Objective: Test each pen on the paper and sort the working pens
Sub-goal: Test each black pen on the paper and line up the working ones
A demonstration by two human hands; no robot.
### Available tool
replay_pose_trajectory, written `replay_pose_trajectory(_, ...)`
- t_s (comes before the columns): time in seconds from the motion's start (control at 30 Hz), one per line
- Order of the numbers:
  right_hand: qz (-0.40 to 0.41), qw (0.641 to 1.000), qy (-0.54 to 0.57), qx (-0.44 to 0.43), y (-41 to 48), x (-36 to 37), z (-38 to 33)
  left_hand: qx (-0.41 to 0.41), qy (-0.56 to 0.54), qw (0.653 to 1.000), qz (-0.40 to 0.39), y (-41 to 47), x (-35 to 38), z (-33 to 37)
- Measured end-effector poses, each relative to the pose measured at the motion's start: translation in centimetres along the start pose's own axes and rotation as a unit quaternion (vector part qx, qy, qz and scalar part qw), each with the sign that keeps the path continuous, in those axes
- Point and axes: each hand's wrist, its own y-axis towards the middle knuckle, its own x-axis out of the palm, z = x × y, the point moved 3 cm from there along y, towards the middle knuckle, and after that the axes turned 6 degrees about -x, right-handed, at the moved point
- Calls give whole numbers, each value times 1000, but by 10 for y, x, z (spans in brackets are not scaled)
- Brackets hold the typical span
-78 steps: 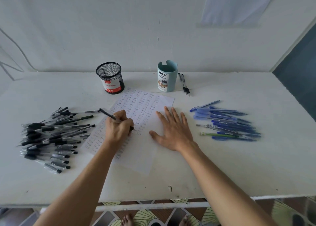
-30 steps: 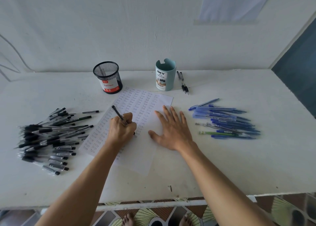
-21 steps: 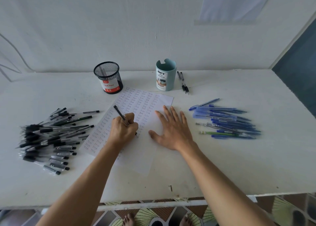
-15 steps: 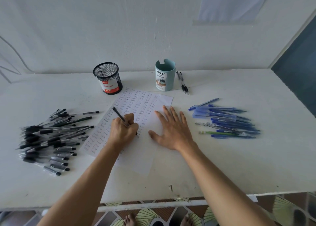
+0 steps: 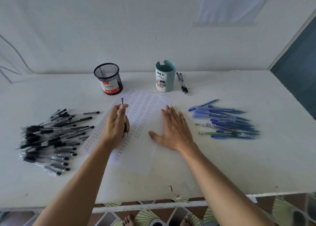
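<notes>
Over the scribbled paper (image 5: pixel 142 157), left hand (image 5: pixel 116 124) fingers curled round slim black pen (image 5: pixel 122 101), right hand (image 5: pixel 174 131) fingers spread flat.

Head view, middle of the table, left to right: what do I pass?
Heap of black plastic pens → left hand gripping a slim black pen → right hand flat on the white paper sheet → heap of blue plastic pens.

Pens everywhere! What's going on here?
A person is trying out pens. Their left hand holds a black pen at the paper, which is covered in small handwritten "test" words, while the right hand lies flat on the sheet. A heap of black pens lies on the left, blue pens on the right. A black mesh cup and a teal desk organizer stand at the back.
</notes>
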Motion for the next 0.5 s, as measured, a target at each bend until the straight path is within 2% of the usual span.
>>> replay_pose_trajectory(0.3, -35, 999, 7, 0, 2, -6, 2, 2, 56, 998, -37, -2, 0, 2)
replay_pose_trajectory(0.4, -60, 998, -7, 4, 4, -9, 4, -42, 137, 988, -57, 1, 8, 5)
replay_pose_trajectory(0.5, -79, 997, -17, 12, 5, -11, 7, -87, 262, 958, -76, 11, 18, 8)
